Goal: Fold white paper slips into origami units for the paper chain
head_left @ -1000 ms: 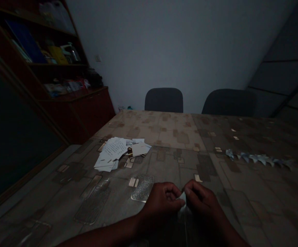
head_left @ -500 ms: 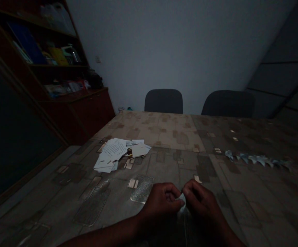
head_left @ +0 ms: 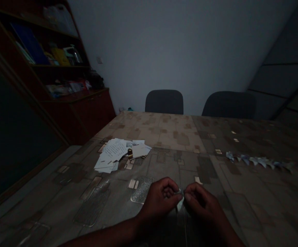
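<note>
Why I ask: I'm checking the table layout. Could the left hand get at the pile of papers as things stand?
Probably yes: flat tablecloth lies between the left hand and the papers, with nothing standing in the way. It holds a small pale piece, so may need to let go first.

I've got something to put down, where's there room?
Bare tablecloth lies between the paper pile and the row of pale pieces and back toward the chairs. There's more left of the left hand, nearer than the pile. It's crowded at the pile, the row and where that hand and the right hand pinch a small pale scrap.
</note>
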Motion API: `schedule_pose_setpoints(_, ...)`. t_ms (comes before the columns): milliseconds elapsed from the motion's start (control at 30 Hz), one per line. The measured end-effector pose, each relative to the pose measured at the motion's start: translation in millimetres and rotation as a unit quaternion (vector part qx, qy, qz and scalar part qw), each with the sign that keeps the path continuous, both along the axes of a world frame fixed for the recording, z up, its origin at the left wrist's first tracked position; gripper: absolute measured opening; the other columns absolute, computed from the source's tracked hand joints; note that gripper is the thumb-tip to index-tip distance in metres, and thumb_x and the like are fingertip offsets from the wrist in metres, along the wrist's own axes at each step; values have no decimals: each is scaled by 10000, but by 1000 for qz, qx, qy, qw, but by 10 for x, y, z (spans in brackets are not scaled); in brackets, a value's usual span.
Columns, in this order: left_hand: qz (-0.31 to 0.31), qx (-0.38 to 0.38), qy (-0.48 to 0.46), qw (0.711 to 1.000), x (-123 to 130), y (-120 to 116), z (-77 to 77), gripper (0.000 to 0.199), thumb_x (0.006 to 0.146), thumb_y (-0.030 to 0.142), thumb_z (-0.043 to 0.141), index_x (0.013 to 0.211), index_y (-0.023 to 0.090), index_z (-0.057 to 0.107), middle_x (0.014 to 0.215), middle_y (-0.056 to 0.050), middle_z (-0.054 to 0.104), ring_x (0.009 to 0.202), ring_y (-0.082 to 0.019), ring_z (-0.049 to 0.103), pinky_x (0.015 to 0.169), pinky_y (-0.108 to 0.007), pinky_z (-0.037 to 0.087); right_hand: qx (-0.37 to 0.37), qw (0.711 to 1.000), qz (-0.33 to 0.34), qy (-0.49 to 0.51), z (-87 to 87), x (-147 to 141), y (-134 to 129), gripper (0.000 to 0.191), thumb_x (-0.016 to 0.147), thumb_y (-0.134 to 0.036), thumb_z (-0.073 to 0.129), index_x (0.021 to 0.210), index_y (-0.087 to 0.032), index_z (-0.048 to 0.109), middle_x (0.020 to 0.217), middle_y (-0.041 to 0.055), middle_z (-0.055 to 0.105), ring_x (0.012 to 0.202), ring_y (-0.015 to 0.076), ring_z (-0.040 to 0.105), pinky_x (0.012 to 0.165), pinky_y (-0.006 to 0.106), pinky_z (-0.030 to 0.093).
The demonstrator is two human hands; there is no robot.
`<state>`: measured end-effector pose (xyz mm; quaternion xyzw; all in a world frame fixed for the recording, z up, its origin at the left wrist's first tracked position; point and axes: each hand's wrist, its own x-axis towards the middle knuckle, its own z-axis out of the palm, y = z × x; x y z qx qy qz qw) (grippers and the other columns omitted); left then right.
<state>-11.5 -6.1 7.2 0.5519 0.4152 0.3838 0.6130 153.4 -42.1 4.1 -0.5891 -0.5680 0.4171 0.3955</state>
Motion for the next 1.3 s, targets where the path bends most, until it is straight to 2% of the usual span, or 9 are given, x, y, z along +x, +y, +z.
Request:
schedule_pose_setpoints(167, 13, 9, 1, 1000, -2, -14, -14, 108, 681, 186, 661, 722, 148, 568, 594, 44, 472, 568, -98, 405, 521, -200, 319, -23, 999, 15, 33, 32, -24, -5, 308, 871, -470, 447, 760, -197, 538, 665, -23, 474, 619, 154, 437, 561, 254, 340)
schedule_pose_setpoints(333, 29, 20, -11, 999, 2, -1, 29, 114, 670, 188, 679, 683, 145, 574, 623, 37, 482, 581, -96, 407, 536, -203, 323, -33, 999, 16, 13, 1, -42, 5, 236, 814, -420, 518, 753, -193, 537, 637, -39, 440, 602, 145, 416, 547, 247, 327)
schedule_pose_setpoints(533, 23, -39, -36, 998, 26, 10, 20, 202, 626, 237, 721, 679, 157, 543, 550, 64, 449, 526, -84, 380, 499, -194, 288, -12, 1000, 5, 7, -16, -88, -2, 207, 793, -375, 515, 674, -211, 473, 597, -54, 394, 568, 132, 380, 522, 242, 307)
schedule_pose_setpoints(700, 12, -65, -83, 994, 21, 23, -48, 315, 601, 292, 786, 728, 166, 527, 599, 54, 487, 548, -84, 425, 521, -187, 321, -2, 1000, 12, -11, -46, -75, 33, 200, 777, -350, 534, 659, -209, 456, 579, -64, 375, 555, 123, 361, 517, 236, 290)
schedule_pose_setpoints(800, -10, -54, -99, 994, 9, 31, -56, 357, 595, 295, 800, 757, 166, 509, 638, 41, 522, 564, -83, 453, 534, -185, 337, -7, 999, 31, 16, -31, -29, 46, 230, 800, -382, 522, 669, -199, 478, 588, -60, 382, 566, 123, 359, 520, 232, 294)
schedule_pose_setpoints(967, -29, -29, -67, 997, 6, -1, -31, 289, 645, 193, 742, 762, 172, 477, 632, 57, 508, 554, -69, 435, 529, -175, 324, -20, 998, 52, 39, 14, 9, 30, 289, 811, -458, 526, 720, -185, 515, 619, -45, 424, 581, 132, 386, 541, 241, 306)
schedule_pose_setpoints(1100, -34, 2, -14, 999, 10, -21, -5, 236, 637, 108, 683, 762, 166, 492, 637, 57, 499, 577, -76, 440, 549, -185, 339, -17, 999, 22, 27, -3, -22, 13, 279, 813, -438, 538, 684, -194, 499, 613, -49, 408, 576, 132, 385, 539, 244, 307)
schedule_pose_setpoints(1300, -33, -14, 16, 999, 22, -7, -40, 166, 682, 191, 683, 790, 132, 571, 646, 36, 515, 584, -88, 458, 544, -195, 348, 13, 998, -17, 59, -54, -65, 28, 306, 829, -464, 544, 680, -203, 488, 622, -43, 437, 590, 141, 430, 540, 240, 345)
